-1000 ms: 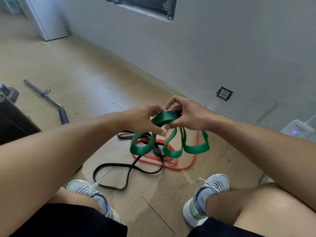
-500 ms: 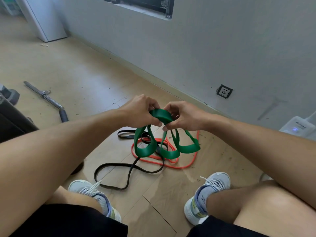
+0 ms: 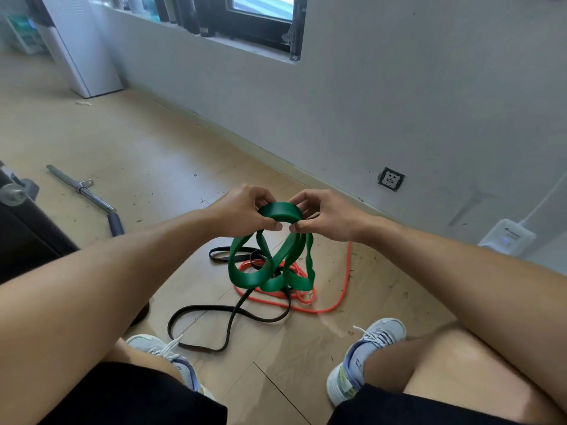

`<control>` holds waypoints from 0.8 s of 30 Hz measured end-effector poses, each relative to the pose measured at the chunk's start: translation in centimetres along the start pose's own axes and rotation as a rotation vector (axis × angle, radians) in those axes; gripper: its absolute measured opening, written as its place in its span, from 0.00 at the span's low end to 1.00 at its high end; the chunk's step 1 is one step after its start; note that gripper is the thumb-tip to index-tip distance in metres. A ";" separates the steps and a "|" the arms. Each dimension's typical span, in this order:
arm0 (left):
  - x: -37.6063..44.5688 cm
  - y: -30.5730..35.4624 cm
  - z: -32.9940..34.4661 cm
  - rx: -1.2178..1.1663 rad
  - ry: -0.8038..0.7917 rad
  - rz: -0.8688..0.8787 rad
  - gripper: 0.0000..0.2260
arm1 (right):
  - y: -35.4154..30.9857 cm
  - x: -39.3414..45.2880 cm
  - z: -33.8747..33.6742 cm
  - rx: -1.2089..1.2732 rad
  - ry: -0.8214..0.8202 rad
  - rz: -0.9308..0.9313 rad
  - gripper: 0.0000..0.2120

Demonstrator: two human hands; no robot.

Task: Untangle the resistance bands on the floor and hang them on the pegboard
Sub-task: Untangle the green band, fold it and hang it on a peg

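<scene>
Both hands, the left hand [image 3: 245,211] and right hand [image 3: 326,216], now pinch the wide green rubber resistance band [image 3: 270,271] higher, its loops lifting off the thin orange band [image 3: 343,289] at six o'clock, so untangling proceeds.

The hanging green band [image 3: 270,271] hides part of the black band [image 3: 227,320] and the red band [image 3: 334,302] on the floor, and the fingertips of both hands are covered behind its top loop.

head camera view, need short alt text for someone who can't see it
A crouching person's left hand and right hand pinch the top of a wide green rubber resistance band, its twisted loops hanging over a thin orange band and a black band on the wooden floor by a grey wall.
</scene>
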State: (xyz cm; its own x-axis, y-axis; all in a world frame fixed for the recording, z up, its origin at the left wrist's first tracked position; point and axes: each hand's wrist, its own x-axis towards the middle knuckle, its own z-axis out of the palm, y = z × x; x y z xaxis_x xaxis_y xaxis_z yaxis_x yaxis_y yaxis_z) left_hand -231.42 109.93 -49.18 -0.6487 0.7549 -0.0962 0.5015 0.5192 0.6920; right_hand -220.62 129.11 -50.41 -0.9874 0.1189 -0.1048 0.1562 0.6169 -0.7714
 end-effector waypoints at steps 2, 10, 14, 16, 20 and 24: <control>-0.3 0.2 -0.1 0.022 0.008 -0.007 0.13 | -0.8 -0.6 -0.5 0.018 0.033 -0.009 0.19; -0.3 1.4 0.9 0.089 0.012 0.013 0.14 | -1.4 -1.4 -1.5 -0.027 0.065 -0.027 0.19; 2.8 -1.6 3.1 0.035 -0.004 0.022 0.08 | 3.7 1.1 0.1 0.000 0.080 0.051 0.21; 4.6 -3.6 4.6 0.082 -0.083 0.046 0.10 | 6.7 2.7 1.1 -0.067 -0.003 0.079 0.22; 9.0 -5.6 6.4 0.150 -0.192 0.087 0.12 | 10.9 6.0 1.7 -0.086 -0.064 0.122 0.19; 12.6 -5.9 6.6 0.046 -0.179 0.048 0.11 | 12.1 8.7 0.7 0.006 -0.085 0.179 0.17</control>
State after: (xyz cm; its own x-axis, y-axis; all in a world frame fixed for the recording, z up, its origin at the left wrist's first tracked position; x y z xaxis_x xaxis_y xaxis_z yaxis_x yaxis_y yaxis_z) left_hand -238.79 118.95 -59.19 -0.5134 0.8362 -0.1927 0.5573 0.4957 0.6661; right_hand -227.37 137.05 -61.12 -0.9425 0.1605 -0.2930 0.3298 0.5873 -0.7392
